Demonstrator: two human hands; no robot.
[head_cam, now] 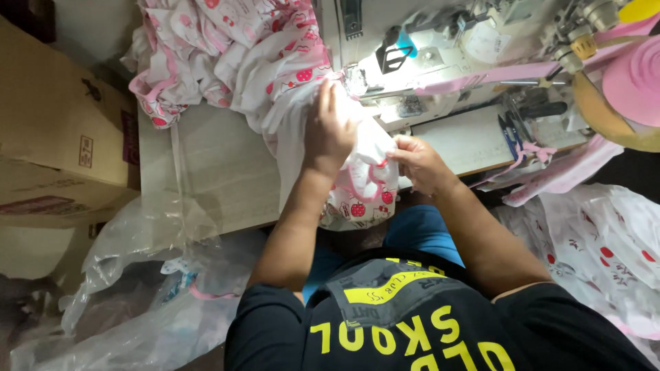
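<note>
My left hand (330, 130) presses flat on a white garment printed with red fruit and edged in pink (364, 185), just in front of the sewing machine's needle area (357, 79). My right hand (416, 161) pinches the same garment at its right side, near the table's front edge. The cloth runs up under the lit machine head (426, 55). Pink binding tape (495, 72) feeds across the machine toward the needle.
A heap of the same printed cloth (227, 48) lies at the back left of the table (213, 172). Cardboard boxes (62, 130) stand to the left, clear plastic bags (137, 302) below them. More printed pieces (591, 254) lie at right. A pink tape roll (636, 79) sits top right.
</note>
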